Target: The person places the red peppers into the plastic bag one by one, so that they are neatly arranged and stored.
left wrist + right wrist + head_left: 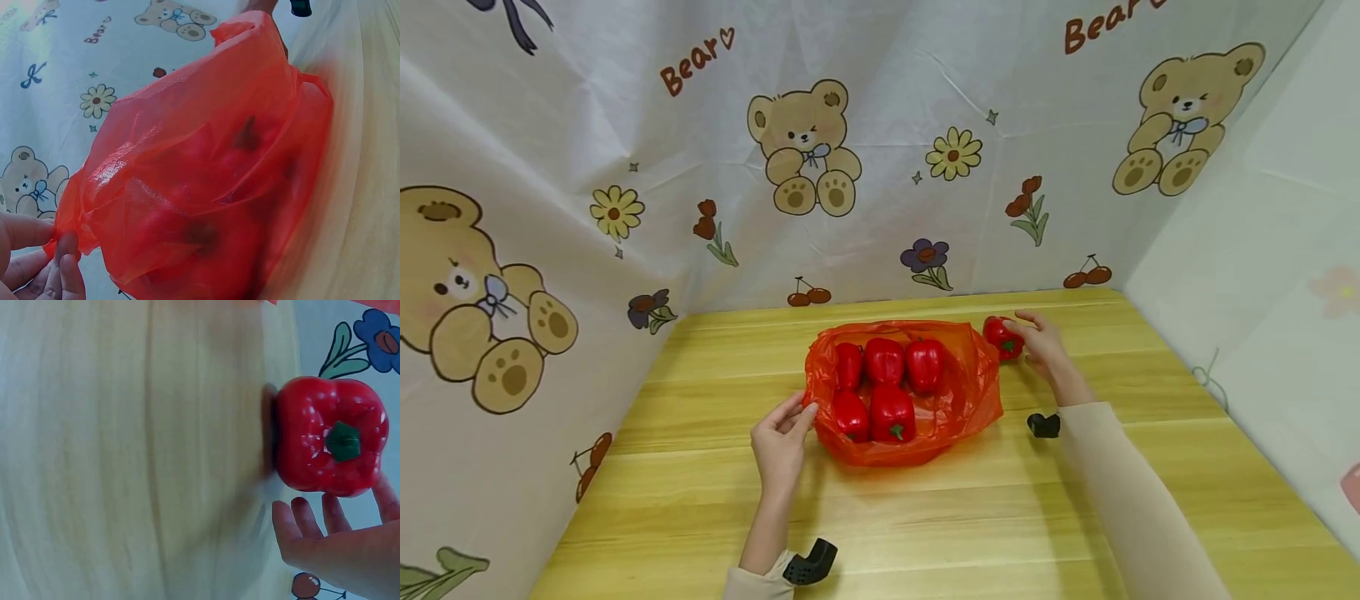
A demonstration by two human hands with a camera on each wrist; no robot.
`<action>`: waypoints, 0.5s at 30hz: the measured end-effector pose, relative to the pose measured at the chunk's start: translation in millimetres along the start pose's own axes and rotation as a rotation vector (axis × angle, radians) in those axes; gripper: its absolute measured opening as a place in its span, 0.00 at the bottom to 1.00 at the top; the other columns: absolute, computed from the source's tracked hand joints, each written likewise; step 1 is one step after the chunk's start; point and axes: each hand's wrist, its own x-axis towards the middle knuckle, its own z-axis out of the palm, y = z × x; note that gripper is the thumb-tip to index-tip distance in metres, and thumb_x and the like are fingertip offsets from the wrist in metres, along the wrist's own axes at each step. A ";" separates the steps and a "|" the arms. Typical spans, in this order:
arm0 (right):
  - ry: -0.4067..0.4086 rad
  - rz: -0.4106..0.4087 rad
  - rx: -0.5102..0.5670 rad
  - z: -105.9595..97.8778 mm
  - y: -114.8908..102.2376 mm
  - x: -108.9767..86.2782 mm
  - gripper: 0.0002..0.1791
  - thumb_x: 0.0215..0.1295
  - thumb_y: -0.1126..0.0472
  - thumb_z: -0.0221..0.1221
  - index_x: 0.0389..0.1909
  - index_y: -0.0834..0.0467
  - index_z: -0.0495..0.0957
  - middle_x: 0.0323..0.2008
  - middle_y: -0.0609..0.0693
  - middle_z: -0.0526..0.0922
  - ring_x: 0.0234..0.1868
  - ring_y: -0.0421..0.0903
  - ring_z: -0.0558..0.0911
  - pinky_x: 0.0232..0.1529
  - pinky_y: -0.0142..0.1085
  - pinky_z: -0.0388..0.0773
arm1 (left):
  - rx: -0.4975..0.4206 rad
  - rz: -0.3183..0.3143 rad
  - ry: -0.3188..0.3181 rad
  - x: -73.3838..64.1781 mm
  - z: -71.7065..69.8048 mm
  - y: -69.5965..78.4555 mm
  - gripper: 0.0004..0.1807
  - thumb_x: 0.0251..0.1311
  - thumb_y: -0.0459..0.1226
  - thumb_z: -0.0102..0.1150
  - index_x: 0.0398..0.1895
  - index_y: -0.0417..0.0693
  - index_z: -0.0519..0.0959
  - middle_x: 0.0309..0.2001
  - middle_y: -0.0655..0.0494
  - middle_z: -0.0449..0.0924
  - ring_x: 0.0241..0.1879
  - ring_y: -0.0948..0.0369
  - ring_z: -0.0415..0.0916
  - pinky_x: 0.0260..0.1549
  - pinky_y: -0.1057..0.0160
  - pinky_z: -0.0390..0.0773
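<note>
A red translucent plastic bag [977, 367] stands with its mouth spread wide, and several red bell peppers [892, 412] sit inside. The left hand [782, 442] pinches the bag's left edge between thumb and fingers; the left wrist view shows this pinch at the gathered plastic [69, 212]. Just right of the bag, another red bell pepper [1002, 337] with a green stem rests on the table. Beside that pepper is the right hand [1045, 346], its fingers spread loosely. One fingertip meets or nearly meets the pepper [331, 434] in the right wrist view; the other fingers are apart from it.
The wooden table [700, 492] carries the bag. A white cloth [880, 250] printed with bears and flowers hangs behind and at the left. A pale wall panel [1262, 275] borders the right side. Black wrist devices [811, 562] show near both sleeves.
</note>
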 end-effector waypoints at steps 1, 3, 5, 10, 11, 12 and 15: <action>-0.001 0.015 0.022 0.8 2.4 1.2 0.40 0.68 0.44 0.57 0.75 0.54 0.55 0.74 0.60 0.56 0.55 0.49 0.70 0.65 0.49 0.69 | -0.002 -0.001 -0.001 -0.2 0.1 0.2 0.19 0.56 0.29 0.67 0.52 0.31 0.81 0.39 0.41 0.81 0.28 0.72 0.78 0.30 0.76 0.83; -0.008 0.033 0.051 2.7 5.8 3.0 0.40 0.69 0.46 0.57 0.76 0.55 0.53 0.75 0.61 0.53 0.64 0.53 0.69 0.68 0.50 0.68 | -0.002 0.000 -0.001 -0.4 0.2 0.7 0.19 0.56 0.29 0.67 0.52 0.31 0.81 0.40 0.40 0.81 0.28 0.73 0.78 0.30 0.76 0.82; -0.013 0.045 0.083 4.2 7.4 3.3 0.39 0.71 0.50 0.55 0.76 0.56 0.50 0.76 0.61 0.51 0.70 0.58 0.63 0.71 0.51 0.65 | 0.001 0.004 -0.001 -0.2 0.3 0.8 0.19 0.56 0.29 0.67 0.52 0.31 0.81 0.40 0.40 0.82 0.28 0.73 0.79 0.29 0.76 0.82; 0.011 0.051 0.081 5.7 9.0 4.5 0.38 0.71 0.52 0.55 0.76 0.56 0.50 0.76 0.61 0.49 0.72 0.61 0.60 0.71 0.54 0.64 | -0.004 0.010 0.000 0.1 0.0 1.2 0.18 0.56 0.29 0.68 0.51 0.32 0.81 0.38 0.44 0.82 0.28 0.73 0.79 0.29 0.76 0.82; 0.014 0.049 0.078 5.9 9.2 4.7 0.38 0.71 0.52 0.55 0.76 0.56 0.51 0.76 0.61 0.49 0.72 0.61 0.60 0.71 0.54 0.64 | -0.006 0.009 0.002 0.1 -0.1 1.3 0.18 0.56 0.29 0.68 0.51 0.32 0.82 0.37 0.46 0.82 0.28 0.73 0.79 0.29 0.77 0.82; 0.017 0.048 0.076 6.0 9.5 5.2 0.38 0.72 0.52 0.55 0.76 0.56 0.51 0.76 0.61 0.49 0.71 0.61 0.61 0.70 0.53 0.65 | -0.009 0.007 0.003 0.2 -0.2 1.4 0.18 0.56 0.29 0.68 0.51 0.32 0.82 0.37 0.47 0.82 0.28 0.73 0.79 0.30 0.77 0.82; 0.027 0.044 0.071 6.5 11.3 6.4 0.37 0.71 0.52 0.55 0.76 0.56 0.52 0.75 0.62 0.51 0.70 0.62 0.63 0.69 0.53 0.66 | -0.008 0.002 0.005 0.1 -0.5 1.4 0.19 0.56 0.29 0.68 0.51 0.32 0.82 0.35 0.49 0.82 0.27 0.73 0.79 0.29 0.77 0.82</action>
